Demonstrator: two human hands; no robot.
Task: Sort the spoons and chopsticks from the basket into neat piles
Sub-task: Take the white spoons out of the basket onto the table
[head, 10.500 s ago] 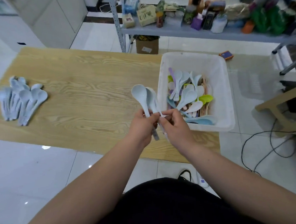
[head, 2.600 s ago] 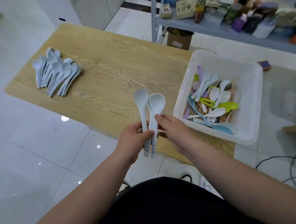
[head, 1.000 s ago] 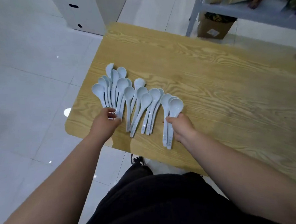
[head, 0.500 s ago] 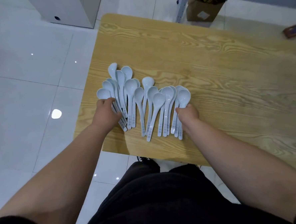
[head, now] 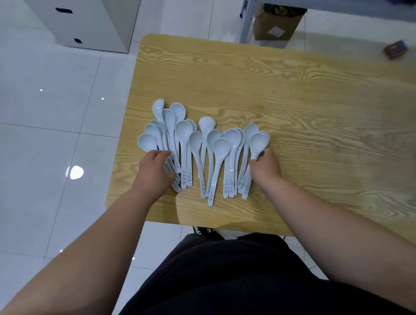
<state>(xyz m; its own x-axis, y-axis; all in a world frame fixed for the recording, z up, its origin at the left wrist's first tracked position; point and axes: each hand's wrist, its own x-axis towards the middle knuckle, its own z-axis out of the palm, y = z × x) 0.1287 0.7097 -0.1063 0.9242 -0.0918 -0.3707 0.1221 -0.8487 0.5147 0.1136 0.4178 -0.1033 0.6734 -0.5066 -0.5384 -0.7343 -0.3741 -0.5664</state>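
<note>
Several pale blue plastic spoons (head: 202, 155) lie side by side in a fan near the front left corner of the wooden table (head: 320, 106), bowls pointing away from me. My left hand (head: 154, 172) presses on the handles at the fan's left side with its fingers laid over them. My right hand (head: 264, 166) is at the fan's right side, fingers curled round the necks of the rightmost spoons. The basket and the chopsticks are out of view.
A white cabinet (head: 91, 18) stands on the tiled floor beyond the table's left corner. A metal shelf leg (head: 248, 11) and a cardboard box (head: 279, 21) stand behind the table. A small brown box (head: 395, 49) lies at the far right.
I carried the spoons from beside the basket to the pile on the left and set them at its right side. Over the last second both hands have squeezed the fan closer together.
</note>
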